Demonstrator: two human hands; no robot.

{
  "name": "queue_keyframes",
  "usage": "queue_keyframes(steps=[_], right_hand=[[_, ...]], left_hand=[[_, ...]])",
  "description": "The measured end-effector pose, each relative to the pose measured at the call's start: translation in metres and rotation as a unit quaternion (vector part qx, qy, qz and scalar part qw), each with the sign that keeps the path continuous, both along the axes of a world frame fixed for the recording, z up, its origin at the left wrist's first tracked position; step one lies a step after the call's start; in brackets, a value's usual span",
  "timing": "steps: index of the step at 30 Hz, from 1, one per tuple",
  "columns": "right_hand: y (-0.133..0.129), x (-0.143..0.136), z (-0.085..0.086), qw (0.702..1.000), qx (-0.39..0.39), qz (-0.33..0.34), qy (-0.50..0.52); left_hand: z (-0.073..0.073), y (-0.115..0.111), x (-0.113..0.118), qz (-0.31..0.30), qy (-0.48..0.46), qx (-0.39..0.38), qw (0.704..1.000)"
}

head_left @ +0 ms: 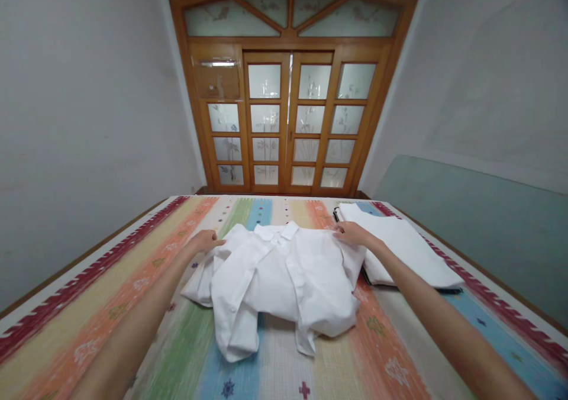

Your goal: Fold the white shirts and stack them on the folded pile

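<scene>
A white collared shirt (273, 278) lies crumpled in front of me on the striped cloth (177, 341), its front open and its collar at the far side. My left hand (207, 241) grips the shirt near its left shoulder, fingers closed on the fabric. At the opposite shoulder my right hand (350, 233) pinches the shirt's white fabric. The lower edges of the shirt hang loosely toward me in uneven folds. Just right of my right hand is a stack of folded white garments (403, 249) with dark edges underneath.
The cloth covers a large flat surface with a brown edge (84, 270) along the left. A pale green panel (470, 222) stands along the right side. At the far end are wooden doors (288, 122) with glass panes, between white walls.
</scene>
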State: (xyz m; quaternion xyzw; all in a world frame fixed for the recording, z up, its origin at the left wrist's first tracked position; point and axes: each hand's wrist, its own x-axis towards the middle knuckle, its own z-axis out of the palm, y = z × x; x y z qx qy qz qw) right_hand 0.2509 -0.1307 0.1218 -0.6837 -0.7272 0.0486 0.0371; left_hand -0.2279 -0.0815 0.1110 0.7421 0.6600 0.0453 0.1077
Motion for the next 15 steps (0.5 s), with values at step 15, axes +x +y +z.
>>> queue_keyframes(steps=[15], right_hand=[[-0.016, 0.019, 0.0, 0.995, 0.084, -0.045, -0.003]], left_hand=[[-0.029, -0.053, -0.052, 0.017, 0.023, 0.074, 0.997]])
